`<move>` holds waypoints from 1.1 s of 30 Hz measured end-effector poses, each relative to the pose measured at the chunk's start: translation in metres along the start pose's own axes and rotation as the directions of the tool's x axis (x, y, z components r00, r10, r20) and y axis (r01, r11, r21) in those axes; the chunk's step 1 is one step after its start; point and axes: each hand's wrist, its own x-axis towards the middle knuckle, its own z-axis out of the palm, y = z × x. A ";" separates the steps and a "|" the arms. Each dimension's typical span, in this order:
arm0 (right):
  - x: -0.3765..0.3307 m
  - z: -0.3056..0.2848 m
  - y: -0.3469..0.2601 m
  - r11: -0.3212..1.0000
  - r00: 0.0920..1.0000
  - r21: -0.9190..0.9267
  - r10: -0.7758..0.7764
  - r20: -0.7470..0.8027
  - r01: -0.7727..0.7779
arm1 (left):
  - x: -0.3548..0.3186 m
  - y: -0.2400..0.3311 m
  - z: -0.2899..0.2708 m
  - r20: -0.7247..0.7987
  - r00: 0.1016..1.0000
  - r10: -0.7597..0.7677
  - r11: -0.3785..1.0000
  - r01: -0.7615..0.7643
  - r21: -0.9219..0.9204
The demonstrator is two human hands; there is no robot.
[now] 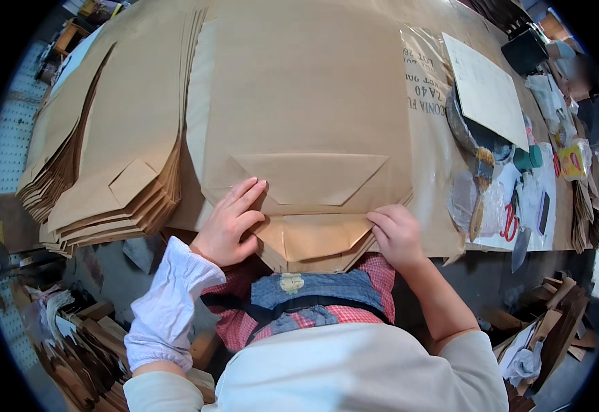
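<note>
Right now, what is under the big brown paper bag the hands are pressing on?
Under the top paper bag lie more brown sheets, their edges showing by the right hand and along the left side. The left hand presses its folded end. The table beneath is covered.

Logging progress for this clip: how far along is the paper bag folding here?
Done: a stack of folded bags lies to the left. In hand: the left hand presses flat on the brown paper bag, while the right hand pinches its bottom flap. Left: that flap is not yet closed; the paste brush lies untouched.

bag stack (100,185) left, brush (481,185) perhaps right
</note>
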 end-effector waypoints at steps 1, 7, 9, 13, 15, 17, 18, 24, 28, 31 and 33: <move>0.006 -0.001 0.002 0.996 0.997 0.054 0.076 0.005 -0.076 | 0.001 -0.008 0.004 -0.075 0.997 0.019 0.999 -0.016 0.032; 0.059 0.003 0.004 0.876 0.921 0.290 0.385 0.059 -0.385 | 0.039 -0.014 0.012 -0.181 0.869 -0.461 0.839 0.361 -0.407; 0.056 0.014 0.009 0.904 0.921 0.176 0.383 0.070 -0.389 | 0.045 -0.013 0.017 -0.214 0.827 -0.520 0.820 0.413 -0.396; 0.064 0.021 0.009 0.915 0.916 0.030 0.401 0.017 -0.401 | 0.053 -0.008 0.032 -0.450 0.799 -0.399 0.887 0.461 0.031; 0.077 0.029 0.005 0.887 0.904 -0.188 0.428 -0.005 -0.422 | 0.067 -0.006 0.033 -0.429 0.751 -0.502 0.805 0.587 0.087; 0.087 0.035 0.004 0.834 0.893 -0.346 0.449 -0.023 -0.429 | 0.081 -0.008 0.029 -0.387 0.696 -0.605 0.715 0.689 0.120; 0.090 0.037 0.004 0.811 0.888 -0.396 0.459 -0.029 -0.432 | 0.088 -0.010 0.025 -0.352 0.665 -0.659 0.671 0.731 0.127; 0.069 0.019 -0.023 0.940 0.960 -0.197 0.275 -0.044 -0.278 | 0.053 0.015 0.015 -0.437 0.868 -0.238 0.873 0.389 0.296; 0.071 0.046 -0.052 0.983 0.967 -0.153 -0.065 0.246 0.105 | 0.058 0.030 0.040 -0.124 0.986 -0.107 0.896 0.150 0.419; 0.066 0.048 -0.056 0.985 0.949 -0.138 0.138 0.283 -0.102 | 0.060 0.023 0.036 -0.042 0.968 -0.246 0.901 0.244 0.359; 0.060 0.037 -0.050 0.975 0.953 -0.192 0.157 0.259 -0.109 | 0.056 0.019 0.030 -0.040 0.967 -0.253 0.912 0.252 0.322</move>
